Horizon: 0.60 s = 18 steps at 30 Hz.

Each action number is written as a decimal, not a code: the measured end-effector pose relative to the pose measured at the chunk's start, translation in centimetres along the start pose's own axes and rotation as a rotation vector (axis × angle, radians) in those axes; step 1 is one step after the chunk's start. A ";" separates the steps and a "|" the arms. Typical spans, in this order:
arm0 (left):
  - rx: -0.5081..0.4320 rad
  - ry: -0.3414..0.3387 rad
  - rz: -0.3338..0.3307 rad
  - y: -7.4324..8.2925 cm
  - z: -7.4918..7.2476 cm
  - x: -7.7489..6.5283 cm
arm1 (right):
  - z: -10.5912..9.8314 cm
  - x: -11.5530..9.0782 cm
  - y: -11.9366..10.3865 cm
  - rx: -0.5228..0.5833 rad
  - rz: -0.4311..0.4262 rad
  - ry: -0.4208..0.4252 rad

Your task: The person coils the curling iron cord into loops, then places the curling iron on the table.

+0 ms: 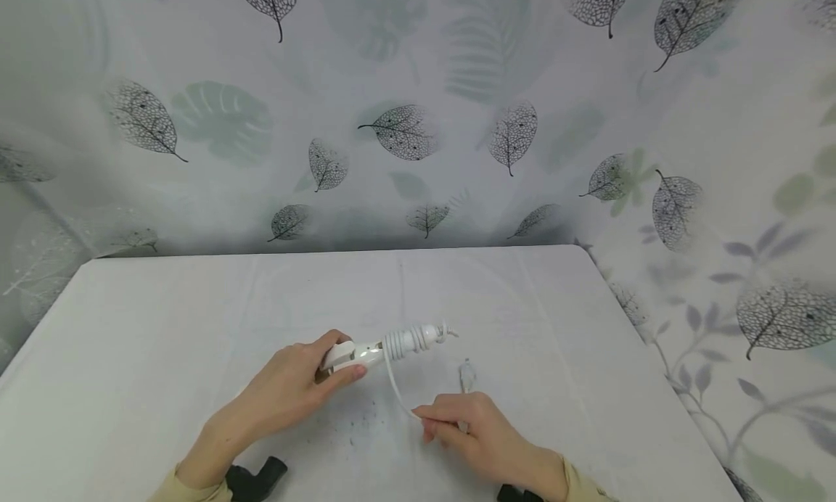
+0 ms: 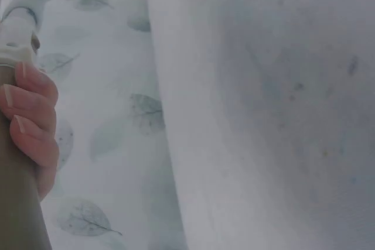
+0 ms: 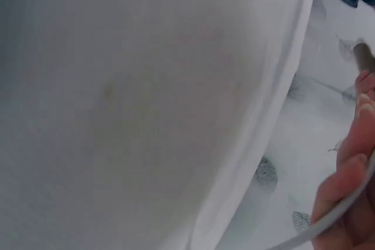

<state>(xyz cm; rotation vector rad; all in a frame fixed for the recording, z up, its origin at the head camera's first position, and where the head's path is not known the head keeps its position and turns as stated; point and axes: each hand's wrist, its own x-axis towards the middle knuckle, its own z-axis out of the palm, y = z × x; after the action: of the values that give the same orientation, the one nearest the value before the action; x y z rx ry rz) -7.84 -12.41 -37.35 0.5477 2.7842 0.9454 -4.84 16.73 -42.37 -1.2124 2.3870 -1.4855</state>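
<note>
A white curling iron [image 1: 367, 353] is held above the white table, its cord [image 1: 406, 340] wound in several loops round the handle. My left hand [image 1: 294, 379] grips it at the clamp end. In the left wrist view, fingers [image 2: 36, 106] curl round the brownish barrel [image 2: 17, 180]. My right hand [image 1: 473, 433] pinches a loose length of the cord [image 1: 395, 387] that hangs from the loops. The right wrist view has this cord [image 3: 337, 212] crossing the fingers. A pale plug-like end [image 1: 466, 375] shows just beyond the right hand; its link to the cord is hidden.
The white-covered table [image 1: 163, 321] reaches back to a leaf-patterned curtain [image 1: 418, 132], which also runs down the right side. Small dark specks [image 1: 362, 421] mark the cover between the hands. Black wrist mounts [image 1: 255, 480] sit by the sleeves.
</note>
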 end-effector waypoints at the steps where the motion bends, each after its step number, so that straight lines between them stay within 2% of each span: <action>1: -0.001 -0.004 0.005 0.1 -0.1 -0.2 | -0.1 0.2 0.3 -0.003 0.008 -0.012; 10: -0.059 -0.067 0.071 1.0 -0.5 -1.2 | -1.0 1.9 2.2 -0.055 0.094 -0.137; 14: -0.097 -0.106 0.101 1.5 -0.3 -1.6 | -1.4 2.6 2.6 -0.175 0.123 -0.123; 16: -0.110 -0.121 0.117 1.6 -0.2 -1.7 | -1.6 3.1 2.9 -0.186 0.123 -0.111; 18: -0.122 -0.131 0.134 1.6 0.0 -1.7 | -1.8 3.7 3.2 -0.177 0.085 -0.103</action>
<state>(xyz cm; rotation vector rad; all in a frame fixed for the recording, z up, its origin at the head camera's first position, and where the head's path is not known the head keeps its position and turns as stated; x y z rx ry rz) -5.77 -11.89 -36.32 0.7558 2.5816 1.0567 -10.06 16.36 -42.76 -1.1721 2.5090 -1.1797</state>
